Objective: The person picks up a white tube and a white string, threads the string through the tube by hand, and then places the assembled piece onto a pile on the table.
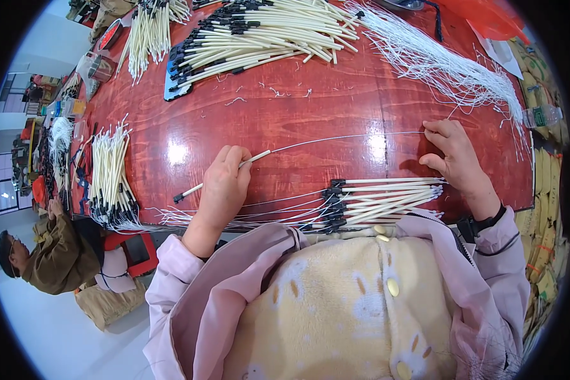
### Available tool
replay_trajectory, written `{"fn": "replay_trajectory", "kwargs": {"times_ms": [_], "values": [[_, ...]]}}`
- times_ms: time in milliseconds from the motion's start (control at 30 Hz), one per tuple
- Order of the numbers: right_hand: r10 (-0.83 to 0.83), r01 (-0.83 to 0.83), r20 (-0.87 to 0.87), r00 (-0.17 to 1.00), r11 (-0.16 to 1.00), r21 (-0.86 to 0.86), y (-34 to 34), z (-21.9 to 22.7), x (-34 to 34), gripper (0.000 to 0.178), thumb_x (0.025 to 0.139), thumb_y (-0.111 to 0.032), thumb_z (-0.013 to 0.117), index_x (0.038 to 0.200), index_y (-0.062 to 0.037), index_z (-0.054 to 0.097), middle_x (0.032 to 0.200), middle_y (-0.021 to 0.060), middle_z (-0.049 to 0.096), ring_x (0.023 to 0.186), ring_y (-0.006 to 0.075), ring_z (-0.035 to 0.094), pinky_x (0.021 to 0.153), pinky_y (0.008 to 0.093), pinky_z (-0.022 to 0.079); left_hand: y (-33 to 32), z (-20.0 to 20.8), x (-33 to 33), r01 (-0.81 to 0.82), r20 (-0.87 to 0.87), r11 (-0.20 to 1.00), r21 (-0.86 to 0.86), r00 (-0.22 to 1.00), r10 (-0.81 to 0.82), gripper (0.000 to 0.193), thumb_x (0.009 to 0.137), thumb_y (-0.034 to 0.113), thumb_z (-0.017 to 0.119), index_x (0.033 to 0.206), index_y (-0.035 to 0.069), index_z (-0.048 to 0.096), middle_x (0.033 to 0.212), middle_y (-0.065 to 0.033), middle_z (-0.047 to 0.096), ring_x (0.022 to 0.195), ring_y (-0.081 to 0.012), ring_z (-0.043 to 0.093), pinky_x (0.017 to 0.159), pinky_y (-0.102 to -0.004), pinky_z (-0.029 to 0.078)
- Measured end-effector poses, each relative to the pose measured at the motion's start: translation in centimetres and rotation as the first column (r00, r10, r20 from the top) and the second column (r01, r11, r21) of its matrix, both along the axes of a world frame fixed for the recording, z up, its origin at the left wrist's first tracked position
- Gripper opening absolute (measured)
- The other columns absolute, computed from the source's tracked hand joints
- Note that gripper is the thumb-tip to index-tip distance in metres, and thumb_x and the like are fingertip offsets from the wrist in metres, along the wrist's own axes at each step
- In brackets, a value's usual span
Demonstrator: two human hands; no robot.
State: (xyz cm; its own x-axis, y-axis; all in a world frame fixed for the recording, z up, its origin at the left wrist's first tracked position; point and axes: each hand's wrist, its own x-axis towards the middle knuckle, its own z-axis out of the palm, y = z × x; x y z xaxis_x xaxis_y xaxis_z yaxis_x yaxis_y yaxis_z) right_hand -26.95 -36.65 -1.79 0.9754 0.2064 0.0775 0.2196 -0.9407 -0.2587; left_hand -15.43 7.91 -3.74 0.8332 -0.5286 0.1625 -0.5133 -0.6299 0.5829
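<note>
My left hand [225, 183] is closed around a thin cream tube [261, 156] with a black piece on its lower left end. From the tube's other end a white string [342, 138] runs in a shallow arc to my right hand [453, 152], whose thumb stands apart while the fingers curl at the string's end. Between my hands and my body lies a row of similar cream tubes [386, 206], black pieces to the left, white tips to the right. Loose white strings [266, 215] trail leftward from that row.
A big heap of cream tubes [266, 38] lies at the back of the red table [285, 117]. White strings [437, 63] spread over the back right. Tube bundles [109, 168] lie to the left, beyond which another person [50, 253] sits. A plastic bottle [543, 116] is at the right edge.
</note>
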Motion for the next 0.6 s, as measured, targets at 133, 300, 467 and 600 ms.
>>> {"fn": "replay_trajectory", "kwargs": {"times_ms": [133,300,467,600], "values": [[-0.007,0.007,0.008,1.000,1.000,0.003,0.1,-0.1,0.0,0.072,0.085,-0.058,0.069,0.114,0.0086,0.069,0.127,0.0188,0.064,0.113,0.0372,0.058,0.099,0.0443,0.047,0.1,-0.1,-0.2,-0.007,0.000,1.000,-0.001,1.000,0.007,0.009,0.091,-0.001,0.064,0.098,0.001,0.059,0.091,-0.0193,0.060,0.082,-0.0425,0.061,0.072,-0.0478,0.049],[-0.018,0.018,0.006,1.000,1.000,0.001,0.2,0.0,0.0,0.072,0.084,-0.057,0.070,0.114,0.0089,0.069,0.127,0.0191,0.064,0.112,0.0373,0.058,0.098,0.0442,0.047,-0.3,-0.2,-0.2,0.010,0.010,1.000,-0.006,1.000,-0.010,0.010,0.090,-0.002,0.064,0.098,0.000,0.058,0.092,-0.0199,0.060,0.082,-0.0426,0.061,0.071,-0.0479,0.050],[-0.010,0.010,-0.004,1.000,1.000,-0.004,0.1,0.2,0.0,0.074,0.085,-0.058,0.068,0.113,0.0094,0.069,0.126,0.0192,0.064,0.111,0.0377,0.058,0.098,0.0448,0.047,-1.2,-0.3,-0.1,-0.004,0.000,1.000,-0.016,1.000,0.004,0.008,0.091,-0.001,0.063,0.098,0.001,0.059,0.090,-0.0195,0.059,0.084,-0.0426,0.060,0.073,-0.0487,0.049],[0.037,-0.039,-0.037,0.999,0.998,-0.047,0.5,0.2,0.3,0.078,0.087,-0.061,0.064,0.118,0.0097,0.066,0.132,0.0199,0.061,0.114,0.0395,0.056,0.102,0.0463,0.045,-3.8,-1.4,1.0,0.038,0.168,0.989,0.142,0.984,-0.062,0.007,0.089,0.005,0.062,0.096,0.004,0.061,0.092,-0.0162,0.061,0.090,-0.0390,0.060,0.079,-0.0487,0.049]]}}
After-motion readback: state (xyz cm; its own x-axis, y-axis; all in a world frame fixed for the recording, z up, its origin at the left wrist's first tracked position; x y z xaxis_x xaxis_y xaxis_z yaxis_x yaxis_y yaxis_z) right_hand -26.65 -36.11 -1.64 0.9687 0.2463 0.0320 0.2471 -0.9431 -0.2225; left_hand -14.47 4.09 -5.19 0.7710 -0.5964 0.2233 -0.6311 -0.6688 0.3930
